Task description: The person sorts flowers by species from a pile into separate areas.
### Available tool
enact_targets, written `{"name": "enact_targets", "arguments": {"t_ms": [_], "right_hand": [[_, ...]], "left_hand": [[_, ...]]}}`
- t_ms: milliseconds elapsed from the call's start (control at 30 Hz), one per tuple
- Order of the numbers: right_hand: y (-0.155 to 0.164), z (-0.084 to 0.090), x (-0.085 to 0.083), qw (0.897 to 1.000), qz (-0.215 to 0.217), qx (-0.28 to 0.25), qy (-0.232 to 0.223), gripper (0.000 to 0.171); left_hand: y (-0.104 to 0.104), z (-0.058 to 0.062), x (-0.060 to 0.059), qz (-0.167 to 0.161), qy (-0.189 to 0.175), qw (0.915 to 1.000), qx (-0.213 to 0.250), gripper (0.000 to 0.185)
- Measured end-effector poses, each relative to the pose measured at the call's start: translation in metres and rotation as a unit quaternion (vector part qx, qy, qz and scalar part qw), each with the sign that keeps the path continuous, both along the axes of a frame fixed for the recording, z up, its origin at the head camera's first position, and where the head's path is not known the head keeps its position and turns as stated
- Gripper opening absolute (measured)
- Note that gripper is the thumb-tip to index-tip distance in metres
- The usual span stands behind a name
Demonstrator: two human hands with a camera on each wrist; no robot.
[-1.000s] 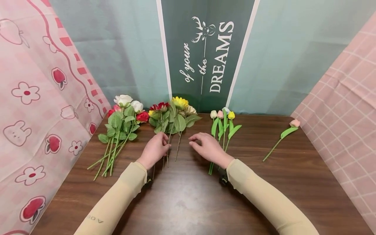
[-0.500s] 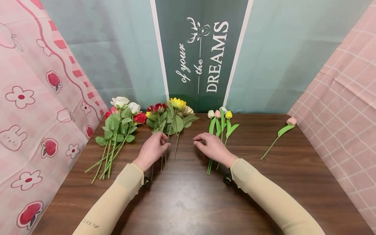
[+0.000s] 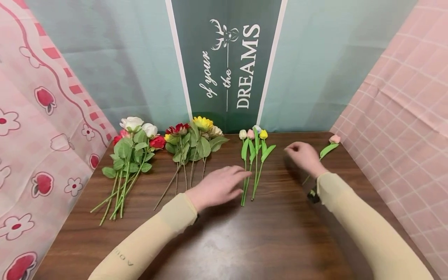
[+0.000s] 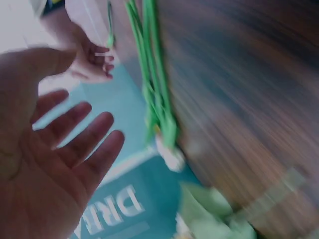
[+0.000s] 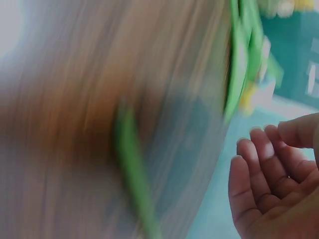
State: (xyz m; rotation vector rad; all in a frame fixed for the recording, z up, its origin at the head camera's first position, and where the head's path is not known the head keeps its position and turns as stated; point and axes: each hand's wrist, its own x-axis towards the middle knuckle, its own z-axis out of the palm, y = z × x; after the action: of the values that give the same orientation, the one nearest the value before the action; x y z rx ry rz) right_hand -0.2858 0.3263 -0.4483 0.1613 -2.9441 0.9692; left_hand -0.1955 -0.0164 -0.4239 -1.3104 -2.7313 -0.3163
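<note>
My left hand [image 3: 220, 187] hovers with fingers extended, its fingertips overlapping the lower stems of a group of tulips [image 3: 256, 163] with white, pink, pale blue and yellow heads. Its bare palm [image 4: 45, 194] shows in the left wrist view. Right of that group, my right hand [image 3: 305, 158] is over the table with loosely bent fingers [image 5: 240, 189] and nothing in them. A single pink tulip [image 3: 335, 139] lies beyond it, its stem partly hidden behind the hand. The right wrist view shows a blurred green stem [image 5: 132, 169] beside the hand.
Roses [image 3: 132, 123] in white and red lie at the left of the wooden table [image 3: 224, 249]. Between them and the tulips are large red, yellow and cream blooms [image 3: 203, 123] on thin brown stems. Fabric [image 3: 224, 77] hangs behind and along both sides.
My left hand has left the stems of the middle blooms and moved right to the tulip group. My right hand has moved right, toward the single pink tulip. The head view has turned right.
</note>
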Motion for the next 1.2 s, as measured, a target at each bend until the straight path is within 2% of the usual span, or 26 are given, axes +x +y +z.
{"name": "enact_targets", "arguments": {"t_ms": [67, 133, 267, 367, 500, 533, 733, 867, 1067, 1133, 1200], "right_hand": [[0.03, 0.004, -0.002, 0.999, -0.025, 0.021, -0.018, 0.04], [0.056, 0.008, -0.003, 0.998, -0.043, 0.039, -0.036, 0.041], [0.093, 0.012, -0.004, 0.993, -0.079, 0.069, -0.055, 0.037], [0.105, 0.01, -0.005, 0.989, -0.114, 0.019, -0.09, 0.034], [0.106, 0.003, -0.008, 0.975, -0.153, -0.073, -0.146, 0.038], [0.106, 0.001, -0.009, 0.972, -0.158, -0.078, -0.154, 0.039], [0.102, -0.006, -0.013, 0.959, -0.186, -0.099, -0.187, 0.033], [0.103, -0.006, -0.013, 0.944, -0.207, -0.157, -0.204, 0.026], [0.101, -0.011, -0.012, 0.919, -0.215, -0.253, -0.213, 0.014], [0.098, -0.01, -0.012, 0.916, -0.208, -0.271, -0.211, 0.011], [0.092, -0.007, -0.011, 0.919, -0.192, -0.279, -0.201, 0.012]], "left_hand": [[0.02, 0.001, 0.001, -0.044, 0.014, 0.9985, -0.028, 0.063], [0.038, 0.0, 0.002, -0.071, 0.027, 0.996, -0.046, 0.065], [0.072, 0.0, 0.004, -0.093, 0.04, 0.9922, -0.073, 0.067], [0.093, -0.003, 0.005, -0.098, 0.05, 0.9901, -0.087, 0.065], [0.116, -0.01, 0.009, -0.108, 0.077, 0.9857, -0.104, 0.061], [0.12, -0.012, 0.011, -0.111, 0.082, 0.9847, -0.107, 0.061], [0.129, -0.02, 0.019, -0.119, 0.079, 0.9836, -0.11, 0.059], [0.129, -0.019, 0.019, -0.116, 0.068, 0.9851, -0.106, 0.058], [0.126, -0.017, 0.018, -0.113, 0.047, 0.9881, -0.093, 0.056], [0.124, -0.016, 0.017, -0.106, 0.037, 0.9898, -0.088, 0.055], [0.121, -0.016, 0.016, -0.092, 0.023, 0.9922, -0.081, 0.053]]}}
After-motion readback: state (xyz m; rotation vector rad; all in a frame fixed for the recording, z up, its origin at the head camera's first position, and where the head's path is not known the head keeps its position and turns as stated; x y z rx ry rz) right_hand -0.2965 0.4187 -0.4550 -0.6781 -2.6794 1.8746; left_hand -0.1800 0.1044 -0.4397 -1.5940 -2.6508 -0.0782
